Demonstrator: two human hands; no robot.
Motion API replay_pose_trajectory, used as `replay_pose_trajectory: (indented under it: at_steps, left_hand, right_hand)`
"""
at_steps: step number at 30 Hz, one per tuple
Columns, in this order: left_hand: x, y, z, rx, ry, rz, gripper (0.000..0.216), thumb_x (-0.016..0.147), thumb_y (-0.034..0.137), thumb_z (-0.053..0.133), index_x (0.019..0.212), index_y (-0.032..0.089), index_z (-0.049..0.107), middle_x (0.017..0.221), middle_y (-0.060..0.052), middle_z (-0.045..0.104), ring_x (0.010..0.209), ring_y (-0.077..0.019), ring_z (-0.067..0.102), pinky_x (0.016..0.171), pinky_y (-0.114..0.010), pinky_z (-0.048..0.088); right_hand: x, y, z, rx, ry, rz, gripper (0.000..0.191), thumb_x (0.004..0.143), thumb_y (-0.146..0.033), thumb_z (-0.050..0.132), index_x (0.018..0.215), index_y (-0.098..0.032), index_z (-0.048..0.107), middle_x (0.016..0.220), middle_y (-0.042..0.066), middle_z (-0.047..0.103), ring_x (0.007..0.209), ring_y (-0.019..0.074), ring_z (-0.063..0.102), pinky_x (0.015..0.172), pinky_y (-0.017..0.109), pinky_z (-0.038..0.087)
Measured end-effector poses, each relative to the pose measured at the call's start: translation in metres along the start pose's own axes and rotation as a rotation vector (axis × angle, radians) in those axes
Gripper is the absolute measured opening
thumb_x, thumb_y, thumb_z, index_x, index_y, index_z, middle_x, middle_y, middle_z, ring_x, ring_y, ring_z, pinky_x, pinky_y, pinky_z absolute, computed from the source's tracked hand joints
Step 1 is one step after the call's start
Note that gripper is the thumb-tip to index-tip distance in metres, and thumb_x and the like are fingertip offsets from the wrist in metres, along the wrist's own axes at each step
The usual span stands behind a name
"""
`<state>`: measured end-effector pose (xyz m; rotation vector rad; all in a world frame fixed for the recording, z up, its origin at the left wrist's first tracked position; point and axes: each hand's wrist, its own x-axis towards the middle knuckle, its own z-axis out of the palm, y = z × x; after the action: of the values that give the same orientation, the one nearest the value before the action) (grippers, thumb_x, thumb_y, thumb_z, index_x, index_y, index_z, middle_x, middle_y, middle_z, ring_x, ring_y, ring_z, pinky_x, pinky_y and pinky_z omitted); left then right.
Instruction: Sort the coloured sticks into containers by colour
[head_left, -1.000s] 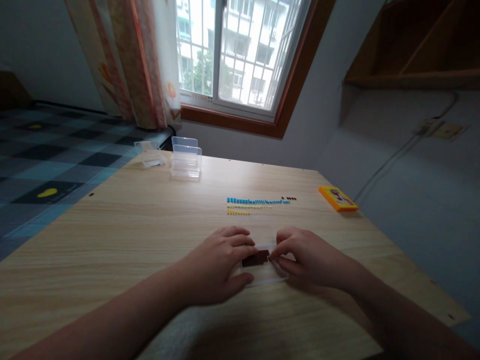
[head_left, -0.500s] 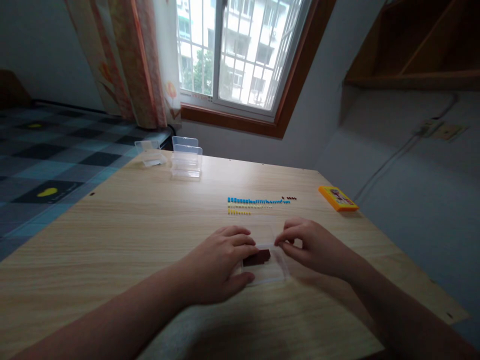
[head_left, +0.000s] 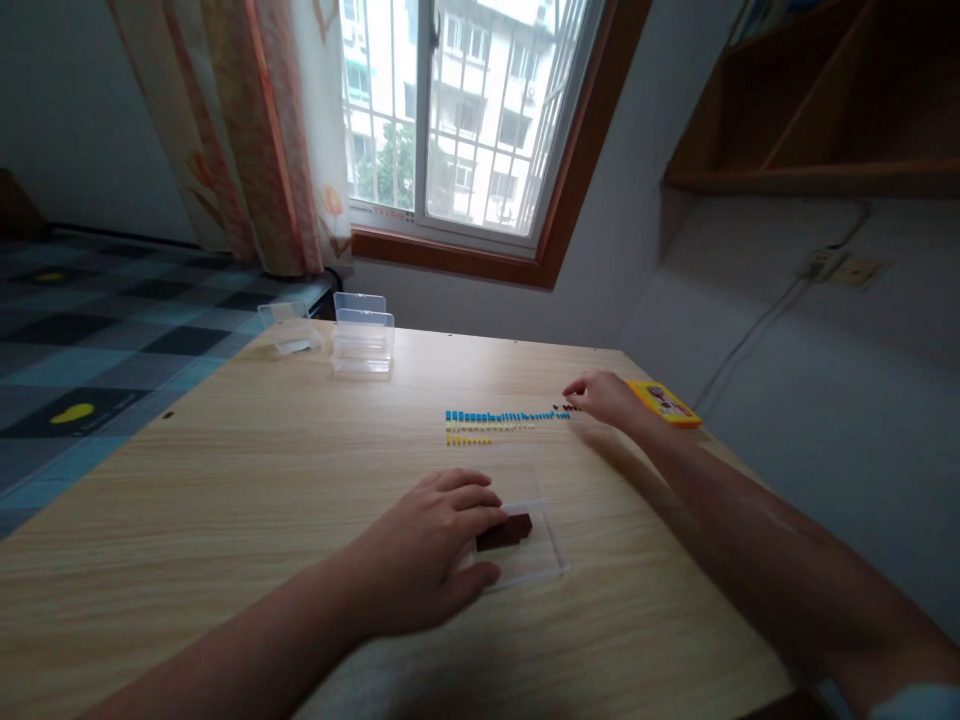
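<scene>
My left hand (head_left: 439,550) lies with fingers stretched and thumb apart over the left end of a clear plastic box (head_left: 555,550). Its fingertips touch or overlap the left end of a dark brown block (head_left: 510,532) inside the box. Farther back, my right hand (head_left: 604,397) is closed, its thumb and fingertips together just above a few tiny dark brown pieces (head_left: 568,408). Whether anything sits between those fingertips is hidden. Left of it run rows of small blue pieces (head_left: 495,416), cream pieces (head_left: 487,427) and yellow pieces (head_left: 465,441).
Several clear plastic cases (head_left: 363,345) stand open at the table's back left. A yellow-orange box (head_left: 667,403) lies at the right edge, partly behind my right wrist. Beyond the wooden table (head_left: 262,470) are a bed (head_left: 165,350) and a barred window (head_left: 457,120).
My right hand has moved from the clear box's right side away to the back, up to the small brown pieces. My left hand stays on the box. The view has tilted slightly.
</scene>
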<state>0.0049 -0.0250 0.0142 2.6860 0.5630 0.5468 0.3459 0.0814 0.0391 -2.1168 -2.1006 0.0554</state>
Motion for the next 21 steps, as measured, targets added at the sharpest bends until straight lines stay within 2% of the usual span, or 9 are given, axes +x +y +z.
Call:
replay_pose_trajectory:
  at_steps: [4, 9, 16, 21]
  left_hand:
    - [-0.001, 0.0, 0.0, -0.002, 0.017, -0.003, 0.035, 0.087, 0.029, 0.068, 0.12, 0.021, 0.07, 0.124, -0.01, 0.073, 0.126, -0.0346, 0.061, 0.11, -0.054, 0.048]
    - [-0.002, -0.001, 0.002, -0.011, 0.023, 0.004, 0.037, 0.087, 0.029, 0.068, 0.123, 0.021, 0.07, 0.125, -0.01, 0.073, 0.127, -0.0346, 0.061, 0.111, -0.054, 0.047]
    - [-0.001, -0.002, 0.003, -0.007, 0.019, -0.005, 0.036, 0.086, 0.029, 0.069, 0.121, 0.019, 0.07, 0.126, -0.011, 0.072, 0.129, -0.0352, 0.06, 0.112, -0.054, 0.047]
    - [-0.001, -0.002, 0.002, -0.001, 0.017, 0.017, 0.034, 0.087, 0.027, 0.068, 0.12, 0.02, 0.07, 0.125, -0.01, 0.072, 0.126, -0.0341, 0.061, 0.111, -0.052, 0.047]
  right_hand:
    - [0.009, -0.005, 0.008, -0.023, -0.14, 0.073, 0.026, 0.099, -0.039, 0.067, 0.107, -0.014, 0.071, 0.104, 0.006, 0.073, 0.094, 0.0194, 0.07, 0.088, 0.039, 0.058]
    - [0.015, -0.009, 0.013, -0.044, -0.208, 0.114, 0.028, 0.1, -0.039, 0.066, 0.113, -0.015, 0.069, 0.113, 0.007, 0.07, 0.1, 0.0216, 0.069, 0.089, 0.04, 0.059]
    - [0.019, -0.012, 0.017, -0.041, -0.2, 0.129, 0.029, 0.1, -0.038, 0.066, 0.116, -0.015, 0.068, 0.118, 0.008, 0.069, 0.102, 0.022, 0.068, 0.088, 0.04, 0.059]
    - [0.013, -0.016, 0.011, 0.014, -0.114, 0.113, 0.024, 0.098, -0.037, 0.068, 0.106, -0.014, 0.072, 0.104, 0.006, 0.072, 0.093, 0.02, 0.069, 0.084, 0.035, 0.057]
